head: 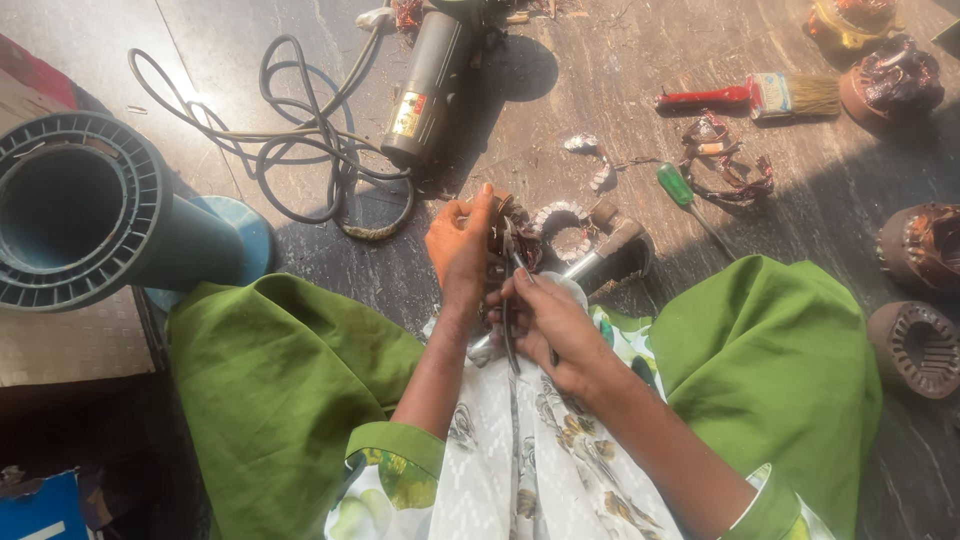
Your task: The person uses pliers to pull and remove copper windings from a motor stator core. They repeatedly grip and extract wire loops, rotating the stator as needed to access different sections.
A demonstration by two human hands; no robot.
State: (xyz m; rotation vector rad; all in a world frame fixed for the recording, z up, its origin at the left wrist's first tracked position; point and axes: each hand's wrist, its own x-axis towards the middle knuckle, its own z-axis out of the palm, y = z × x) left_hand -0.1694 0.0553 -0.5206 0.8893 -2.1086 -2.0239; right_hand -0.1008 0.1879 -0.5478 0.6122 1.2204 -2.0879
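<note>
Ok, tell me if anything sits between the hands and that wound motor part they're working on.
Nothing visible does. The left hand grips the wound motor part directly, and the right hand brings a thin metal tool up against it. The grey power tool and green-handled screwdriver lie clear on the floor.

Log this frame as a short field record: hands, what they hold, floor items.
left hand: grips a small wound motor part, held above the lap
right hand: holds thin pliers, tip at the part
floor left: power tool with coiled cord, teal ribbed tube
floor right: red-handled brush, green-handled screwdriver, stator cores
surface: dark floor
</note>
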